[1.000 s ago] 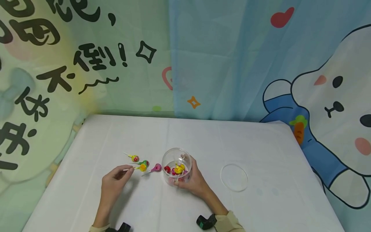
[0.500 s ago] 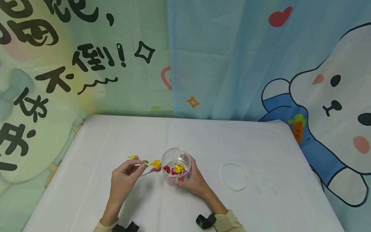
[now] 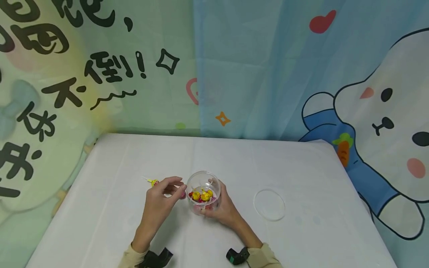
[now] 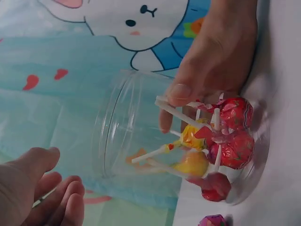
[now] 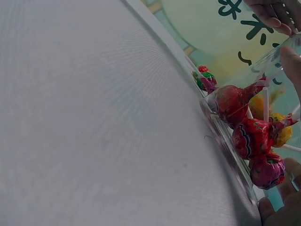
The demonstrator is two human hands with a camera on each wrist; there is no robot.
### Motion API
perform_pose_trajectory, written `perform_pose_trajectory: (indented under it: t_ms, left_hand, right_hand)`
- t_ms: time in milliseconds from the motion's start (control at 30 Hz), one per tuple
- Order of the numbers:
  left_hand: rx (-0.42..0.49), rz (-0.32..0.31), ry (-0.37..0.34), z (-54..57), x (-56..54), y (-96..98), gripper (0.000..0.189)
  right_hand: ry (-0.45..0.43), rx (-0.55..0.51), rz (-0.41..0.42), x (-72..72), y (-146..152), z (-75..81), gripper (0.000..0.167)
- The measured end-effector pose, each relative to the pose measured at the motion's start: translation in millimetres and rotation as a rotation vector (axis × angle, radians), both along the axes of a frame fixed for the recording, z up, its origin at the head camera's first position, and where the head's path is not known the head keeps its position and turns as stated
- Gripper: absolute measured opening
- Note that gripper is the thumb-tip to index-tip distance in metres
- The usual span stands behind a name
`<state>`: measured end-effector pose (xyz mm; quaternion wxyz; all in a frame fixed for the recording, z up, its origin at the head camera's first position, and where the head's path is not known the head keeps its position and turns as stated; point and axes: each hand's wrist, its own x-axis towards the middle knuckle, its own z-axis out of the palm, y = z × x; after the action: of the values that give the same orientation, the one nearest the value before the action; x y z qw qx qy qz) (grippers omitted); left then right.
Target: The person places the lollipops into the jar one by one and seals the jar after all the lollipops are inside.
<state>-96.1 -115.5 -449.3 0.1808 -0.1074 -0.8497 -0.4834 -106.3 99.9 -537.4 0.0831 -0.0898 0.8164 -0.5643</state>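
Note:
A clear plastic jar [image 3: 195, 183] stands on the white table, with several wrapped lollipops [image 3: 205, 195] in it, red, pink and yellow. My right hand [image 3: 225, 208] grips the jar from its right side. In the left wrist view the right thumb [image 4: 181, 93] presses the jar wall, and two yellow lollipops [image 4: 194, 162] lean among the red ones [image 4: 237, 149]. My left hand [image 3: 160, 203] hovers just left of the jar's mouth, fingers loosely bent, holding nothing. Beyond its fingertips a pink lollipop [image 3: 183, 195] lies partly hidden.
A yellow-and-red lollipop [image 3: 154, 182] lies left of the jar, partly behind the left hand. A green-wrapped lollipop [image 5: 207, 81] shows in the right wrist view. On the right lies a clear round lid or ring [image 3: 269, 204]. A printed curtain [image 3: 248, 74] hangs behind the table.
My left hand has carried a yellow lollipop from the left over to the jar and let it go. That lollipop now lies inside. The right hand keeps its grip on the jar.

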Motion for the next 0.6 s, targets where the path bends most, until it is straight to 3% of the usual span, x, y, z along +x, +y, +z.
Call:
perform_pose_trajectory:
  t_ms: [200,433,600]
  left_hand:
    - [-0.002,0.078,-0.013,-5.5,4.9,-9.8,0.024]
    - [0.063,0.167,-0.080,-24.3,14.9,-34.3,0.023]
    - [0.053,0.232,-0.150,-33.4,22.8,-45.0,0.024]
  right_hand:
    - [-0.005,0.011,-0.007,0.8,-0.3,-1.5,0.103]
    - [0.011,0.008,0.009,0.4,-0.1,-1.3,0.104]
    - [0.009,0.015,-0.001,0.4,-0.6,-0.4,0.104]
